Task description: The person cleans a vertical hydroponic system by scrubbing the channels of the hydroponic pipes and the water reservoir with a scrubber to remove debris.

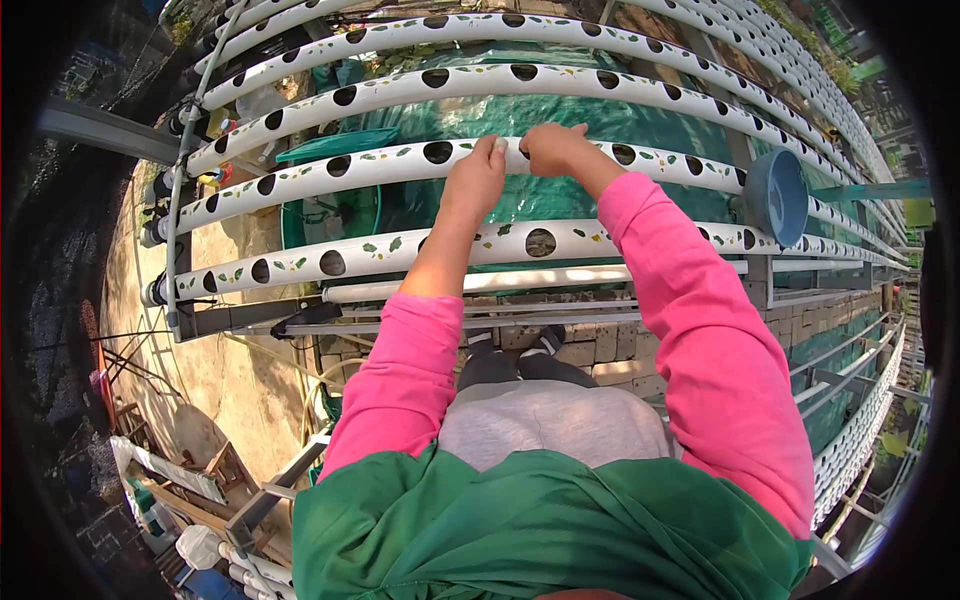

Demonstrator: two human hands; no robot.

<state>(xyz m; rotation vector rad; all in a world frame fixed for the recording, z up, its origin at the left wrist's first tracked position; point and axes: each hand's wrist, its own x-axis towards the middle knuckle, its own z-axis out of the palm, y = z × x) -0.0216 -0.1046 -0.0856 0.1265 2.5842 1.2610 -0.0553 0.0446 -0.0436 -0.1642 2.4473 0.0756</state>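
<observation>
Both my hands are at a white pipe (pixel 390 164) with round holes, the second one out from my body. My left hand (pixel 476 178) is closed, thumb up, against the pipe's near side just left of a hole. Curled down at that same hole is my right hand (pixel 556 150), its fingertips partly hidden at the rim. Whatever either hand pinches, if anything, is hidden or too small to make out. Small green and yellow leaf bits dot the pipe around the holes.
A nearer white pipe (pixel 378 250) runs parallel in front of me, with more pipes beyond. A blue-grey bowl (pixel 776 198) rests on the pipes at right. A green tub (pixel 331 217) stands below at left. Green sheeting (pixel 420 205) lies under the pipes. A grey metal frame (pixel 110 130) juts in at left.
</observation>
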